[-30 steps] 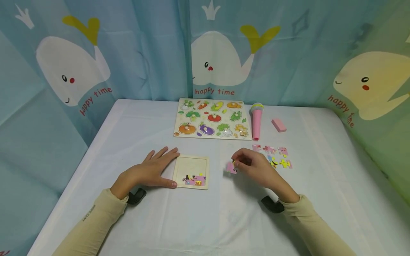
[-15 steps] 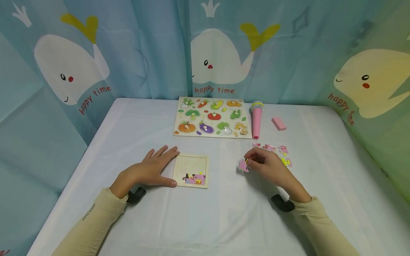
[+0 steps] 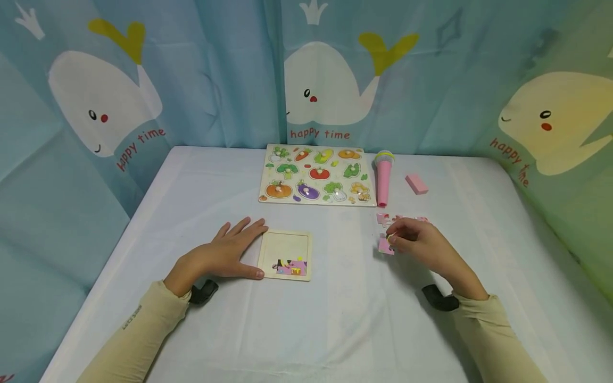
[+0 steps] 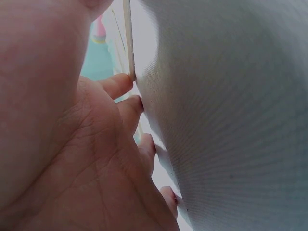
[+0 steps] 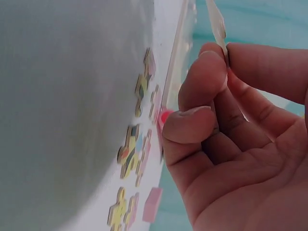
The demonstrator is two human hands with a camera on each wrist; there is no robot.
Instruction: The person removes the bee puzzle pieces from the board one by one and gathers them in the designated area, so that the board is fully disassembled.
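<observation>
My left hand (image 3: 222,256) lies with fingers spread on the white table, its thumb and index fingertip at the left edge of a small square wooden puzzle tray (image 3: 283,243). Several joined jigsaw pieces (image 3: 296,268) fill the tray's lower right part. Between thumb and index finger, my right hand (image 3: 427,247) pinches a pink jigsaw piece (image 3: 385,245), seen edge-on in the right wrist view. Below that hand, several loose jigsaw pieces (image 5: 130,153) lie on the table, partly hidden by it in the head view. In the left wrist view, fingertips (image 4: 120,85) touch the tray's edge.
Behind the tray lies a vegetable peg puzzle board (image 3: 316,202). A pink toy microphone (image 3: 383,182) sits beside its right edge, and a pink block (image 3: 416,184) lies further right. A blue curtain (image 3: 210,64) with whales hangs behind the table.
My right hand has moved to the right with the pinched jigsaw piece, coming over the loose pieces and covering more of them. My left hand has stayed at the tray.
</observation>
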